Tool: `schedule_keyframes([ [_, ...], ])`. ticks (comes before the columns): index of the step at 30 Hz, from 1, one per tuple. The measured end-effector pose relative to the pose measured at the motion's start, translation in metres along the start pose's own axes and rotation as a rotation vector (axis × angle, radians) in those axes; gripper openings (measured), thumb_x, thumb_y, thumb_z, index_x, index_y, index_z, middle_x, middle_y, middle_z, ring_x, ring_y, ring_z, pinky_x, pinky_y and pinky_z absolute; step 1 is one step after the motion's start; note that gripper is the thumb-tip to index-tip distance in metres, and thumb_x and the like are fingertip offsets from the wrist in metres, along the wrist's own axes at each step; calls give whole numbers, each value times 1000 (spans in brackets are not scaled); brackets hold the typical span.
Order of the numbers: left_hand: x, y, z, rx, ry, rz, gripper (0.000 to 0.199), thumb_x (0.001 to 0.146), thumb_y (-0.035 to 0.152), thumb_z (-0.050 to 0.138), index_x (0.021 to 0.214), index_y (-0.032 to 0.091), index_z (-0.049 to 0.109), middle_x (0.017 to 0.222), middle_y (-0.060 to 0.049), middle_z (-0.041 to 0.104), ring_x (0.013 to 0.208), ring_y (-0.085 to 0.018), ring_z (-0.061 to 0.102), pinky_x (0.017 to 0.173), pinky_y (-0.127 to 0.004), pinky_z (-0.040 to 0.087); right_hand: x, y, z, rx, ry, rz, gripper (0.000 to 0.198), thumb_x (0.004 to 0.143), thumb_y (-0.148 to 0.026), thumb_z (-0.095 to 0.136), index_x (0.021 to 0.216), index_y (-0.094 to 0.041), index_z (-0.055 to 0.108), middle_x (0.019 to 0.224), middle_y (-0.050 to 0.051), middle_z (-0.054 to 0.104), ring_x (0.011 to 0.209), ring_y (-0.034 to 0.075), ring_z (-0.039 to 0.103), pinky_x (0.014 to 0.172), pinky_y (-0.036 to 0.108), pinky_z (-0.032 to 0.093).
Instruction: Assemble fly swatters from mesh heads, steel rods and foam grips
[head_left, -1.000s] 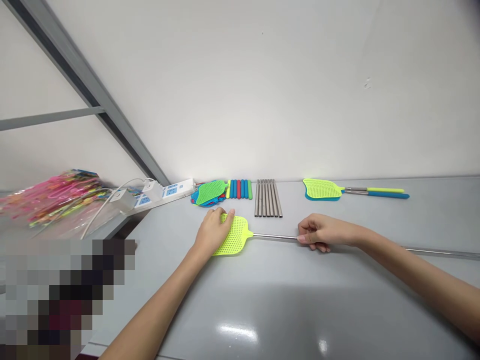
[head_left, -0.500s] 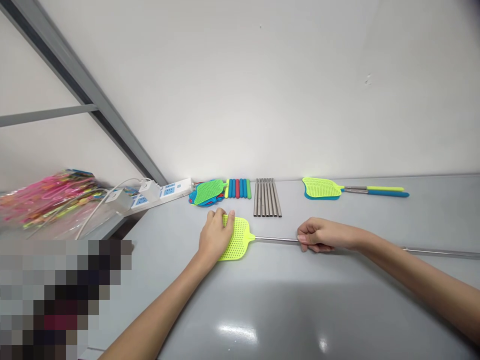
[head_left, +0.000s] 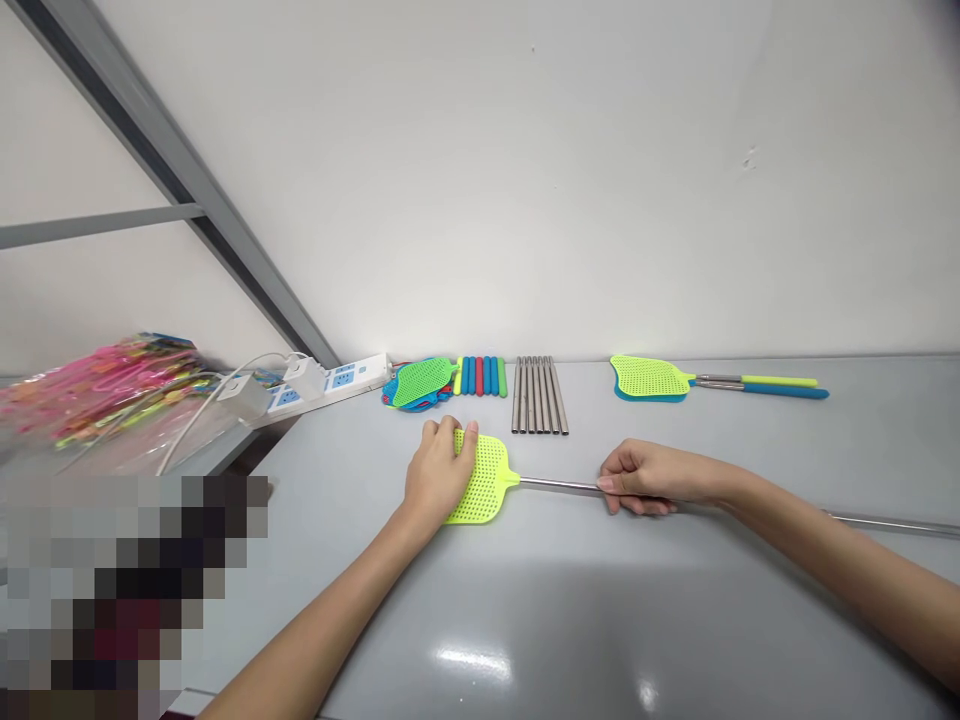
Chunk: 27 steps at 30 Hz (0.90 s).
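Note:
A yellow-green fly swatter point(head_left: 491, 480) with a perforated head lies in front of me above the grey table. My left hand point(head_left: 442, 465) is closed around the far-left part of its head, covering that edge. From the head's neck a thin metal rod point(head_left: 559, 485) runs to the right. My right hand point(head_left: 645, 478) pinches this rod between thumb and fingers. Beyond my right forearm a metal rod section point(head_left: 900, 522) reaches the right edge of view; my arm hides the stretch between.
Along the wall lie stacked swatter heads point(head_left: 424, 383), coloured grips point(head_left: 480, 376), several metal tubes point(head_left: 540, 395) and two swatters with handles point(head_left: 652, 378). At left are a power strip point(head_left: 345, 378) with plugs and bagged pink items point(head_left: 112, 385). The grey table point(head_left: 600, 620) extends towards me.
The whole view has shifted slightly, so things sit a little further right. My right hand is marginally closer to the swatter head. The rod's right-hand section appears a little lower.

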<state>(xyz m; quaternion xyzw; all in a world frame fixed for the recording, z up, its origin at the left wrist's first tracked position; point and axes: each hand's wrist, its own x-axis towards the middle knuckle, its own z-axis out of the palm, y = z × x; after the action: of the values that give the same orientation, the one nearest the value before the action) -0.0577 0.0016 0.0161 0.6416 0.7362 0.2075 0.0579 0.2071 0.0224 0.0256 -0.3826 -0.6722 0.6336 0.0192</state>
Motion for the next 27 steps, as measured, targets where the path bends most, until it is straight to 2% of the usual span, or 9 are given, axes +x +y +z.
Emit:
schedule_keyframes([
  [5, 1, 0, -2, 16, -51, -19, 37, 85, 50, 21, 85, 22, 46, 87, -5, 48, 76, -20, 57, 65, -32, 41, 2, 3, 1, 36, 40, 3, 32, 72, -43, 55, 67, -11, 57, 50, -2, 49, 35, 3, 36, 32, 16, 24],
  [12, -1, 1, -3, 72, -75, -37, 39, 85, 51, 18, 84, 23, 45, 86, -5, 46, 74, -20, 56, 60, -31, 40, 5, 7, 4, -22, 155, -7, 34, 67, -46, 60, 65, -12, 57, 51, -1, 52, 37, 4, 39, 33, 15, 28],
  [20, -3, 3, -1, 98, -68, -50, 38, 85, 49, 19, 86, 22, 46, 87, -4, 46, 67, -17, 55, 56, -29, 39, 8, 5, 7, -16, 190, 46, 38, 61, -50, 64, 59, -14, 52, 50, -1, 54, 36, 4, 41, 31, 15, 27],
  [27, -3, 2, 1, 70, -51, -28, 37, 85, 49, 21, 87, 22, 46, 86, -4, 45, 70, -18, 55, 59, -30, 40, 8, 8, 7, -1, 207, 45, 35, 61, -46, 65, 57, -15, 49, 48, -3, 52, 34, 3, 39, 31, 15, 25],
])
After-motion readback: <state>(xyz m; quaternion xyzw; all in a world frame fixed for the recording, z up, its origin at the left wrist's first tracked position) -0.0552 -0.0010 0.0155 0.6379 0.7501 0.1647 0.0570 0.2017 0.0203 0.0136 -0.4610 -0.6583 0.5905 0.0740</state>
